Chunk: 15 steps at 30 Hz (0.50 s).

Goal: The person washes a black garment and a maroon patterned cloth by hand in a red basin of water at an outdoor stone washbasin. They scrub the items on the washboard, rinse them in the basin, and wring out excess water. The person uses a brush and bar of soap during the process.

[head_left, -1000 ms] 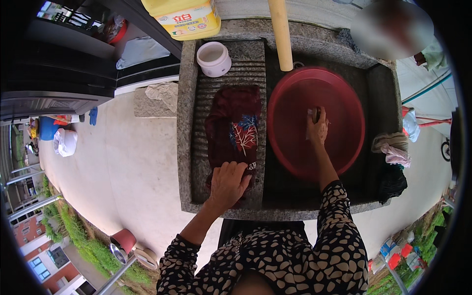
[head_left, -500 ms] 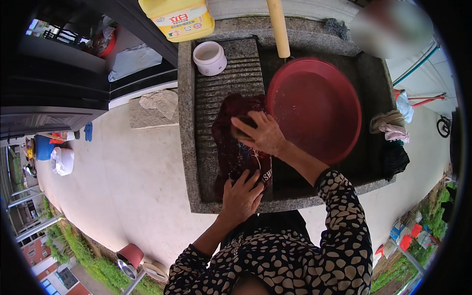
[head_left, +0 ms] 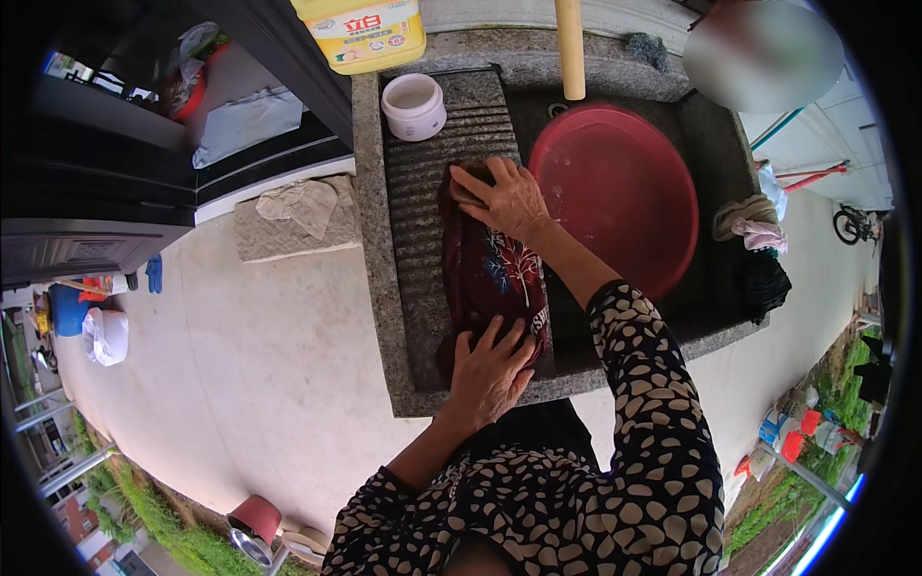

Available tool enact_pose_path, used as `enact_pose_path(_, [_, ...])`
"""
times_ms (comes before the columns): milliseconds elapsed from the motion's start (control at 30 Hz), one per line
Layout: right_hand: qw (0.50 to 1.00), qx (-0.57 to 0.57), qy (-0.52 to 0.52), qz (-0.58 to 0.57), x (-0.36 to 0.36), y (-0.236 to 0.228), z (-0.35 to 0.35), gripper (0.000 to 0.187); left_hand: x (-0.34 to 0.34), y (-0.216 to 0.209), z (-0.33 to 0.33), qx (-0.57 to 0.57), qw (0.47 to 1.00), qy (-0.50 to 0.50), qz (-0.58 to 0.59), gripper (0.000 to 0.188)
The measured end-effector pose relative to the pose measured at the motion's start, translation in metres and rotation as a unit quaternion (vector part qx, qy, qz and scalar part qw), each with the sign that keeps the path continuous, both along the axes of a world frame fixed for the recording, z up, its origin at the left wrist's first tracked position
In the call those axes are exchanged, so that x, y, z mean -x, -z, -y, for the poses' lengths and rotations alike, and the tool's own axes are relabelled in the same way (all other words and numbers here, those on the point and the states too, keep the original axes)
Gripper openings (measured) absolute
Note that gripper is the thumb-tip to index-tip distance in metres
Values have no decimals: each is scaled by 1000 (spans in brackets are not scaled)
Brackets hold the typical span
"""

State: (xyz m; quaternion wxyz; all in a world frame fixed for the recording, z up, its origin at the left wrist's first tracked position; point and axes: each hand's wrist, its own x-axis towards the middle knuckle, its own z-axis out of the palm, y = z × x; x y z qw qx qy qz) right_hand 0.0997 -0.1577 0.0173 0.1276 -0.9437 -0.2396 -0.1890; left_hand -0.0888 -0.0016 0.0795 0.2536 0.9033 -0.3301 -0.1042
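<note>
A wet maroon garment [head_left: 471,259] with a white and blue tree print lies lengthwise on the ridged stone washboard [head_left: 408,192]. At its far end my right hand [head_left: 514,204] grips a brown scrub brush [head_left: 468,187], pressed to the cloth and partly covered by my fingers. My left hand [head_left: 488,379] rests flat on the near end of the garment, fingers spread. Just right of the washboard, a red basin [head_left: 684,192] with water in it stands inside the stone sink [head_left: 375,259].
A white tub [head_left: 415,123] stands on the washboard's far left corner, and a yellow jug [head_left: 370,43] behind it. A pale yellow pipe [head_left: 570,58] comes down over the sink's back. Bunched cloths [head_left: 744,219] and dark cloth [head_left: 764,286] hang over the right rim.
My right hand has moved away from me along the garment with the brush. The garment now lies narrower and straighter, showing more of its print. My left hand stays at the near end.
</note>
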Motion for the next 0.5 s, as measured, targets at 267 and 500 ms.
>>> enact_pose_path(267, [983, -60, -102, -143, 55, -14, -27, 52, 2, 2, -14, -2, 1000, 15, -7, 56])
enact_pose_path(500, [1000, -5, -15, 19, 6, 1, -30, 54, 7, 1, -12, 16, 999, 32, 4, 51])
